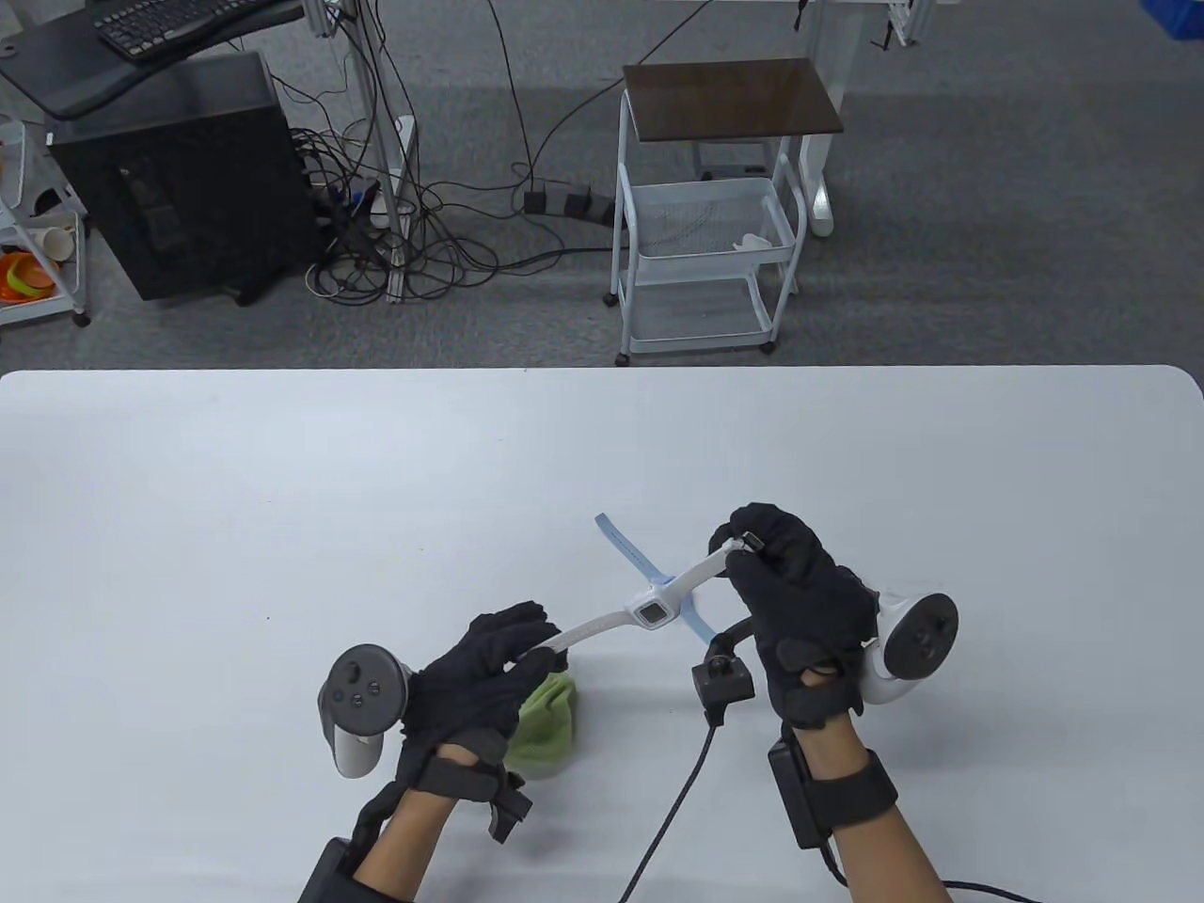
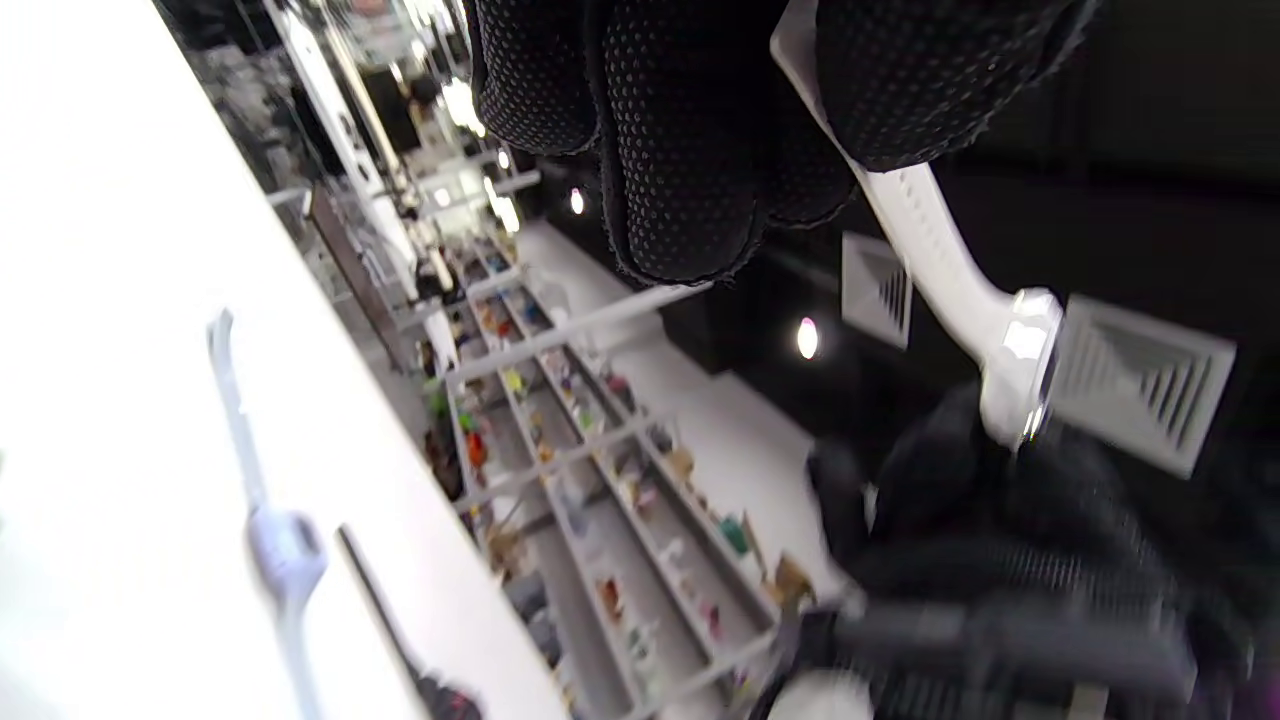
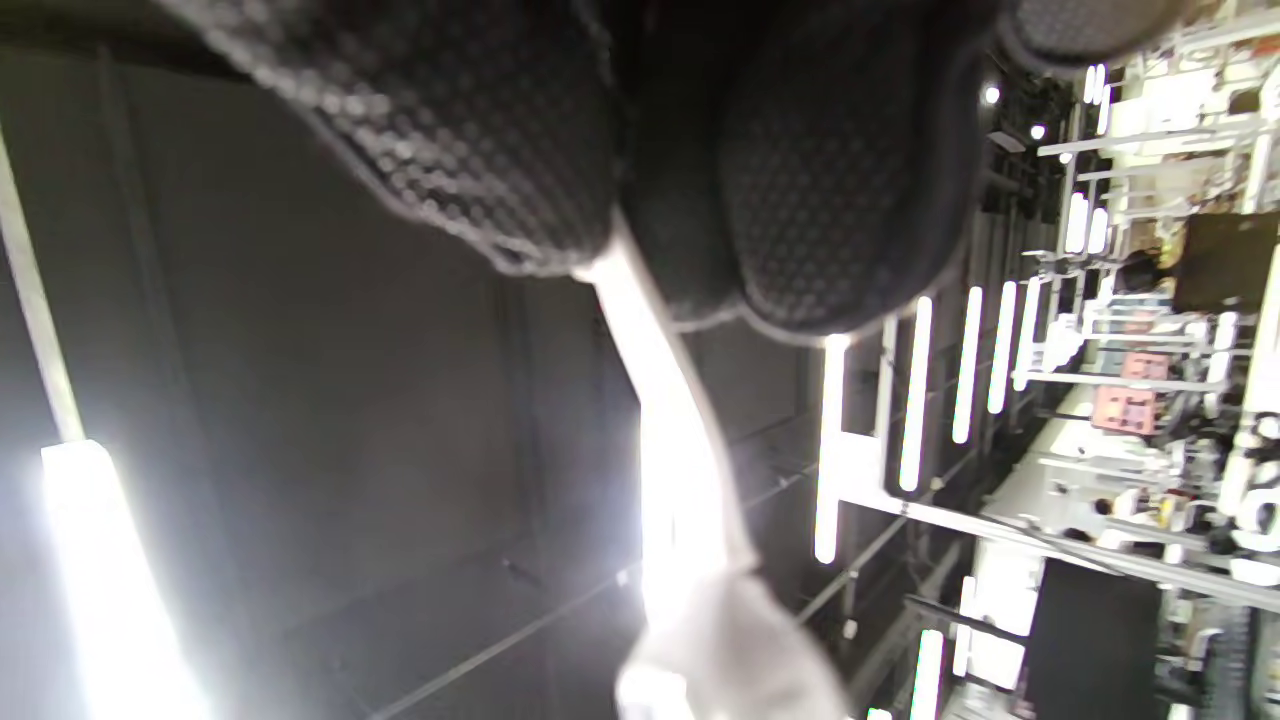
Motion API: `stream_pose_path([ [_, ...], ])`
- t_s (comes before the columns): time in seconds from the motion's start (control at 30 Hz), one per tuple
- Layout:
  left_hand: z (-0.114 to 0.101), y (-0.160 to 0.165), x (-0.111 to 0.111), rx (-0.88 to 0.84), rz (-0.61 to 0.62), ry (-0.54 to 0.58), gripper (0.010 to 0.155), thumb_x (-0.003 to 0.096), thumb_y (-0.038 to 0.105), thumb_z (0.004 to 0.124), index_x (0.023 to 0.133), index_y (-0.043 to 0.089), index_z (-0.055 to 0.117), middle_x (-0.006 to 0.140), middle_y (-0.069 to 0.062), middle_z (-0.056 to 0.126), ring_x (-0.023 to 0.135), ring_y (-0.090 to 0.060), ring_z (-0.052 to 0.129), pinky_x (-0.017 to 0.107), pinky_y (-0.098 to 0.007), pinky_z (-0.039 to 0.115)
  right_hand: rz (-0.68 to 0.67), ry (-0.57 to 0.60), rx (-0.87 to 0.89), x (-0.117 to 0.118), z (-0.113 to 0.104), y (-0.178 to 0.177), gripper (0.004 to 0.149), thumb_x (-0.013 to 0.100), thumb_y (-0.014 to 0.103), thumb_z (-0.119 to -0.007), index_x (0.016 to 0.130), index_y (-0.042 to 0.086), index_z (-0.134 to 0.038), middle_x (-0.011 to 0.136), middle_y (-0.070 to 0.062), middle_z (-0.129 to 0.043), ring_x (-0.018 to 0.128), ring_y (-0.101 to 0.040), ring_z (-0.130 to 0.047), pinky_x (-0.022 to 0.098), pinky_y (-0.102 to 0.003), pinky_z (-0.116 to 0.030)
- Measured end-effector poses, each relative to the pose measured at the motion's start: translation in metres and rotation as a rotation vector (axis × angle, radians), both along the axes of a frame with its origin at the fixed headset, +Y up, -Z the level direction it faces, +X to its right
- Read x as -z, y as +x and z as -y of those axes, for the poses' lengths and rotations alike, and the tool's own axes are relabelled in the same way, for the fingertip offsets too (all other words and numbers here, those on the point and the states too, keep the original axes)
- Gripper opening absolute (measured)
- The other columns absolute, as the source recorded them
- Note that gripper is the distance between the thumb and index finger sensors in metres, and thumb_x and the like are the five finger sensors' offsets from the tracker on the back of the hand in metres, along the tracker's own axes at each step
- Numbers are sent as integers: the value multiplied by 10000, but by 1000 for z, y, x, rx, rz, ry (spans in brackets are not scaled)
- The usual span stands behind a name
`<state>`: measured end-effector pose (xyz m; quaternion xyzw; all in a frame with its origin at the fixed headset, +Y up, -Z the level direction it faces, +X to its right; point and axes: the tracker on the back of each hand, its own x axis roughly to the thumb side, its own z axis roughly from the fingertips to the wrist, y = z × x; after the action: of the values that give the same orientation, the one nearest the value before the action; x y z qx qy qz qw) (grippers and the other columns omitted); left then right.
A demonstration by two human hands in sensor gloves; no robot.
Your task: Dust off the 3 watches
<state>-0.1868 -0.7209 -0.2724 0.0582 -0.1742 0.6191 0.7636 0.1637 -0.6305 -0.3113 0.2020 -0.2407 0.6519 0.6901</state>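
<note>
A white watch [image 1: 651, 613] hangs stretched above the table between both hands. My left hand [image 1: 536, 644] pinches one strap end, and my right hand [image 1: 743, 550] pinches the buckle end. Its strap [image 2: 930, 240] runs out from under my left fingers [image 2: 680, 150] in the left wrist view. In the right wrist view the strap [image 3: 680, 460] drops from my right fingers [image 3: 820, 200]. A light blue watch [image 1: 649, 569] lies flat on the table beneath the white one, and shows as a pale watch [image 2: 280, 550]. A green cloth [image 1: 547, 720] lies crumpled under my left palm. No third watch is visible.
The white table [image 1: 282, 527] stretches wide to the left and to the far side. A black cable [image 1: 673, 818] trails from my right wrist toward the near edge. Beyond the table stand a white cart [image 1: 705, 216] and a black computer case [image 1: 179, 179].
</note>
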Motion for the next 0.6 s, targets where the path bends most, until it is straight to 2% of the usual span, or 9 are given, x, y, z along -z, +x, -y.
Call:
stream_pose_path([
  [0.1,-5,-11,3,-101,-39,-13,429,532,552,774,868,288,808,820,89,941,1042,-231,727,772,-639,452,-33,-27,-125,-2,7,2,580,372,361,-884,849,55,-764,596,-90,-993,368,-254,-982,531,-676,-585],
  [0.17,-12,-17,5,-200,-79,-19,429,529,556,785,861,286,813,813,89,950,1033,-216,745,773,-623,479,-61,-59,-228,-6,18,3,515,378,357,-873,813,88,-819,589,-78,-1001,373,-254,-986,528,-694,-574],
  [0.33,-31,-19,13,-274,-111,-21,430,525,563,798,852,285,817,800,92,967,1004,-193,799,770,-596,540,-114,-160,-363,-16,51,-6,452,361,356,-890,749,124,-870,572,-69,-1028,376,-261,-1017,510,-728,-557],
  [0.43,-49,-12,19,-238,-119,19,427,521,558,808,841,276,829,765,90,984,956,-173,863,759,-572,600,-177,-245,-464,-25,73,-23,456,354,375,-884,738,130,-868,560,-59,-1038,367,-252,-1032,503,-727,-568],
  [0.6,-72,1,26,-116,-110,114,422,512,551,820,821,265,852,713,88,1006,887,-148,931,728,-528,681,-285,-369,-510,-35,101,-56,436,346,385,-885,711,146,-873,543,-71,-1055,348,-254,-1053,498,-726,-571],
])
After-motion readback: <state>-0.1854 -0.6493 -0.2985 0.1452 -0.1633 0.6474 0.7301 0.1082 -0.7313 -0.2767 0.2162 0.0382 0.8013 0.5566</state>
